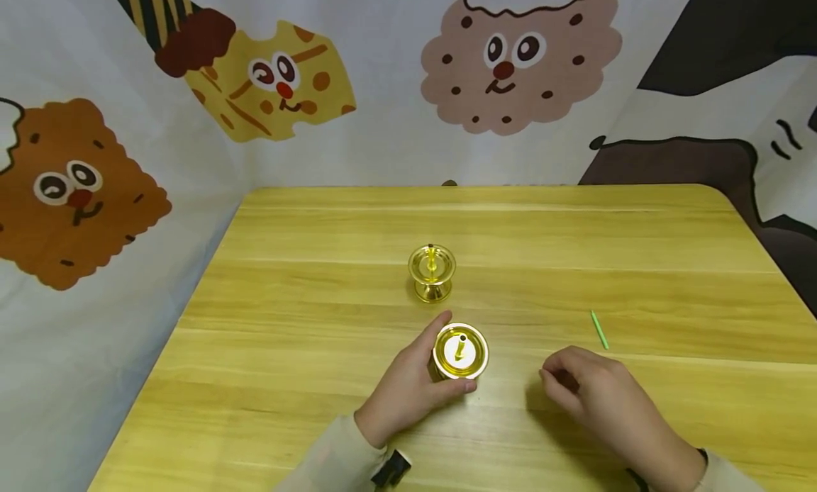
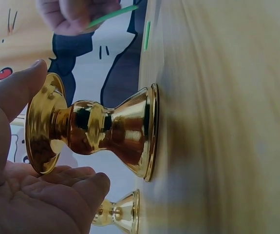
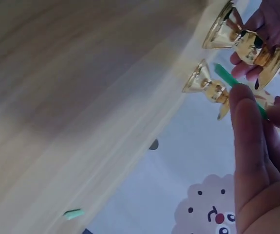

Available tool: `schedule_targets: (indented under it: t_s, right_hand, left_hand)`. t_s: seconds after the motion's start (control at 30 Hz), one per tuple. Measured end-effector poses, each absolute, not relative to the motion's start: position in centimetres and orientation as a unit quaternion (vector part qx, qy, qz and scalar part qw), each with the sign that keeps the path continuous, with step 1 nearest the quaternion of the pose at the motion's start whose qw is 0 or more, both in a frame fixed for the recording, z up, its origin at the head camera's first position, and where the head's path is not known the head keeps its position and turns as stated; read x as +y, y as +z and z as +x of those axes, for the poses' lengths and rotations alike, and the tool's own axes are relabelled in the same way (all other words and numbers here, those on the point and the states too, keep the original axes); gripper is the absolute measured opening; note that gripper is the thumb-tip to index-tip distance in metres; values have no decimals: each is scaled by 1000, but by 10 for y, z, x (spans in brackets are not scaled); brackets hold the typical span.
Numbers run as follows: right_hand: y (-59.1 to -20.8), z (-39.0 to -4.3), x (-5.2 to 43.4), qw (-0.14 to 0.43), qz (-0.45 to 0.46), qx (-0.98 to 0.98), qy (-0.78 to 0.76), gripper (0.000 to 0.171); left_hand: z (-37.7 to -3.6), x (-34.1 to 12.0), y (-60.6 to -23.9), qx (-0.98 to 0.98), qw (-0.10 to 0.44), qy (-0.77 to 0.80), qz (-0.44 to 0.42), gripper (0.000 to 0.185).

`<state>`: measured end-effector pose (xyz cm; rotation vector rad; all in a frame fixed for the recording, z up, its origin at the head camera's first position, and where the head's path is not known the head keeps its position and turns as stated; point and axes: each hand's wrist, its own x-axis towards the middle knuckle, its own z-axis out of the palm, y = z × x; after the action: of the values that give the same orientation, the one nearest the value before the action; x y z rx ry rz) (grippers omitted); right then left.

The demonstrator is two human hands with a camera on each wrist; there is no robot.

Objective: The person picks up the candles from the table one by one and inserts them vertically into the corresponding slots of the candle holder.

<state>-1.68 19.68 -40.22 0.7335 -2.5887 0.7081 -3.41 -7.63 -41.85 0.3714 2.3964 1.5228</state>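
Observation:
My left hand [image 1: 411, 386] holds a shiny gold candle holder [image 1: 460, 364] by its wide dish, thumb on the near side and fingers on the far side. Its flared base [image 2: 137, 134] is right at the tabletop in the left wrist view, and a small tube rises from the dish's middle. Between thumb and fingertips, my right hand [image 1: 606, 393] pinches a thin green candle-like stick [image 3: 226, 74], its narrowed end pointing toward the holders. The head view hides that stick behind the fingers. A matching gold candle holder [image 1: 432, 291] stands upright just beyond the left hand.
Another thin green stick [image 1: 599, 330] lies on the wooden table [image 1: 306, 265], beyond the right hand. A white cloth [image 1: 383, 144] with cartoon food prints hangs behind the table's far edge and along its left side.

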Motion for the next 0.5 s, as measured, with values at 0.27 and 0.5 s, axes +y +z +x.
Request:
schedule_targets:
  t_s: [0.27,0.5]
  right_hand:
    - [-396,-21,182,215,267,-888,305,23]
    - [-385,-25,169,217,285,-868,343,12]
  left_hand:
    - [-34,-76,-418,826,141,530,128,99]
    - [-34,-76,-419,827,142,528,128,98]
